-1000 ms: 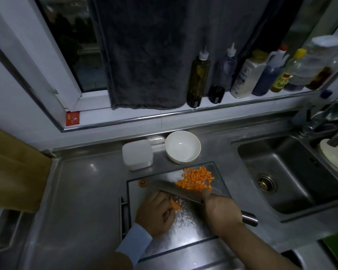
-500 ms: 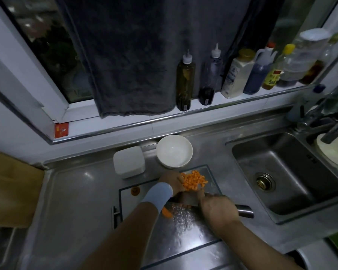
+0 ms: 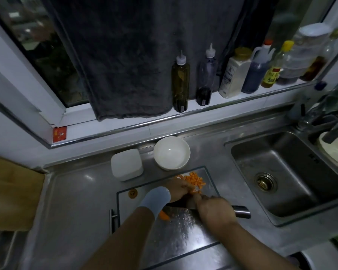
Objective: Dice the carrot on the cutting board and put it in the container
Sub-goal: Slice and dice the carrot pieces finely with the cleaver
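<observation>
Reaching across the cutting board (image 3: 183,232), the left hand (image 3: 179,189) is touching the diced carrot (image 3: 196,180) heaped at the board's far right corner; whether its fingers are holding any is unclear. The right hand (image 3: 216,210) is gripping the knife (image 3: 241,211) by its handle. The white container (image 3: 126,164) is sitting just beyond the board.

Steel tabletop (image 3: 72,201) carries cutting board (image 3: 183,230), white lidded container (image 3: 126,165) and white bowl (image 3: 171,152) just behind it.

Orange carrot dice (image 3: 196,180); white bowl (image 3: 171,152); white container (image 3: 126,165); dark grey towel (image 3: 135,55); pale blue wristband (image 3: 156,198).
</observation>
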`<state>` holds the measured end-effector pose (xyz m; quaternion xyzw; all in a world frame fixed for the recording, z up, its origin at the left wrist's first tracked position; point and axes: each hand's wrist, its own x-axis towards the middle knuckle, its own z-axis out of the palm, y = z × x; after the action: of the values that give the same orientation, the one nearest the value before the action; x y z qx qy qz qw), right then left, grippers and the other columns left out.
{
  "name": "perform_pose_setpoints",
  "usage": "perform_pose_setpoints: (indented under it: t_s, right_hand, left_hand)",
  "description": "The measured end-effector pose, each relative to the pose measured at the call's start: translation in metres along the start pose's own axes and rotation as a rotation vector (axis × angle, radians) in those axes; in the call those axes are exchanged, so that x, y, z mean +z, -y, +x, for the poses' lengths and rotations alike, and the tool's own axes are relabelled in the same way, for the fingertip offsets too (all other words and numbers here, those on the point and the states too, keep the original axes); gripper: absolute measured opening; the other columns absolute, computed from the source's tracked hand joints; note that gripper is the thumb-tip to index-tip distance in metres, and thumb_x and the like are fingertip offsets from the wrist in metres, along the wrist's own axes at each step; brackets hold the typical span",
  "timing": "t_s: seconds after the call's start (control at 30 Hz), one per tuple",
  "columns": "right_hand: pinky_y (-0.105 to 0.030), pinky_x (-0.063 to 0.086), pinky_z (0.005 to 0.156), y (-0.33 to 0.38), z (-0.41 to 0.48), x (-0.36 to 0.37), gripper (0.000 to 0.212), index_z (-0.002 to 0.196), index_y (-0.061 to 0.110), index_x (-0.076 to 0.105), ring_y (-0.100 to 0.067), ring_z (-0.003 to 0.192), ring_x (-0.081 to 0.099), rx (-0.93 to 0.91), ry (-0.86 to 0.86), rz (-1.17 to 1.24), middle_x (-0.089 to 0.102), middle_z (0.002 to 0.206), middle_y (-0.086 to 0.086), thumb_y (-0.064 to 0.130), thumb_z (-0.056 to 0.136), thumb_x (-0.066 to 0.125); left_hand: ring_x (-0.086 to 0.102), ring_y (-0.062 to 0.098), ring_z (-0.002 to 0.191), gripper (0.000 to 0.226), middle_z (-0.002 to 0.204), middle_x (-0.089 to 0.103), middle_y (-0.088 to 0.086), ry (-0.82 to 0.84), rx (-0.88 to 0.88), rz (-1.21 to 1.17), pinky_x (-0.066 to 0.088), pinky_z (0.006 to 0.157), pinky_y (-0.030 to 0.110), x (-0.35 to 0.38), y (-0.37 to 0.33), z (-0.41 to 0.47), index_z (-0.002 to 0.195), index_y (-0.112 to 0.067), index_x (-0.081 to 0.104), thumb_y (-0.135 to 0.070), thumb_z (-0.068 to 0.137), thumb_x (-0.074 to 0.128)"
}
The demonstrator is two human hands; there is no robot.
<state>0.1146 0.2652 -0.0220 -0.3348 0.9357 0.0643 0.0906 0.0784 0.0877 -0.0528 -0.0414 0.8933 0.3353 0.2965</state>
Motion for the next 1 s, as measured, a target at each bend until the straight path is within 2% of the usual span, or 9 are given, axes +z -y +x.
perform_pose_setpoints:
  t_s: [0.17,0.27,0.33,0.43,0.53,0.6,0.73,0.87,1.0]
  right_hand:
    - [-0.034,0.044,0.067,-0.004,-0.005,-0.003,0.031,0.124,0.019,0.043,-0.026,0.087,0.068,-0.003,-0.020,0.114,0.068,0.101,-0.005,0.012,0.094,0.045]
    - [-0.030,0.046,0.069,0.001,-0.008,0.002,0.027,0.121,0.029,0.045,-0.021,0.086,0.066,0.121,-0.027,0.423,0.068,0.098,0.000,0.031,0.095,0.051]
    - [-0.028,0.046,0.070,0.012,-0.011,0.005,0.021,0.114,0.031,0.049,-0.020,0.088,0.065,0.198,0.042,0.623,0.068,0.099,0.001,0.039,0.094,0.051]
    - [-0.030,0.047,0.076,0.029,-0.014,0.012,0.016,0.110,0.026,0.053,-0.023,0.095,0.063,0.260,0.130,0.815,0.067,0.105,-0.002,0.034,0.097,0.049]
    - [-0.032,0.048,0.078,0.041,-0.020,0.019,0.014,0.108,0.027,0.054,-0.022,0.094,0.062,0.303,0.165,0.872,0.067,0.104,-0.002,0.035,0.098,0.048]
    - [-0.030,0.044,0.074,0.044,-0.023,0.023,0.019,0.112,0.023,0.054,-0.023,0.095,0.062,0.334,0.151,0.861,0.067,0.104,-0.002,0.036,0.099,0.048]
    - [-0.028,0.037,0.068,0.045,-0.027,0.027,0.016,0.110,0.022,0.055,-0.022,0.088,0.060,0.349,0.152,0.871,0.061,0.088,0.005,0.033,0.099,0.049]
    - [-0.030,0.042,0.070,0.051,-0.030,0.032,0.007,0.105,0.029,0.052,-0.018,0.088,0.062,0.297,0.237,0.878,0.064,0.094,0.004,0.033,0.099,0.050]
    - [-0.032,0.046,0.078,0.045,-0.020,0.033,0.024,0.117,0.023,0.056,-0.026,0.100,0.064,0.350,0.214,0.795,0.069,0.107,-0.006,0.036,0.098,0.050]
  left_hand:
    - [0.054,0.008,0.099,0.019,0.109,0.062,-0.010,-0.505,-0.042,-0.400,0.044,0.087,0.020,-0.018,0.010,-0.025,0.099,-0.029,0.067,-0.021,0.095,0.051]
    - [0.057,0.014,0.091,0.012,0.095,0.060,-0.006,-0.933,0.003,-0.353,0.041,0.078,0.017,-0.015,0.031,-0.057,0.096,-0.020,0.064,-0.013,0.092,0.056]
    - [0.058,0.017,0.086,0.015,0.089,0.059,-0.005,-1.058,-0.041,-0.438,0.037,0.071,0.007,0.000,0.044,-0.077,0.092,-0.019,0.063,-0.005,0.088,0.059]
    - [0.058,0.019,0.085,0.023,0.091,0.058,-0.005,-0.914,-0.114,-0.395,0.042,0.072,0.016,0.032,0.063,-0.090,0.089,-0.028,0.058,-0.006,0.084,0.059]
    - [0.055,0.016,0.090,0.008,0.100,0.048,-0.015,-0.615,-0.108,-0.042,0.046,0.082,0.035,0.059,0.076,-0.095,0.085,-0.040,0.050,-0.036,0.080,0.055]
    - [0.050,0.011,0.100,0.019,0.115,0.045,-0.022,-0.535,-0.112,0.166,0.037,0.089,0.031,0.072,0.073,-0.097,0.097,-0.040,0.056,-0.045,0.079,0.055]
    - [0.045,0.003,0.102,0.019,0.120,0.045,-0.020,-0.561,-0.074,0.197,0.015,0.077,0.021,0.076,0.069,-0.096,0.102,-0.034,0.061,-0.029,0.084,0.056]
    - [0.051,0.007,0.098,0.013,0.111,0.050,-0.016,-0.595,-0.048,0.042,0.029,0.084,0.014,0.083,0.088,-0.098,0.089,-0.030,0.064,-0.021,0.080,0.063]
    - [0.046,0.005,0.104,0.013,0.118,0.050,-0.014,-0.614,-0.017,0.034,0.022,0.086,0.008,0.092,0.102,-0.102,0.093,-0.025,0.067,-0.020,0.081,0.068]
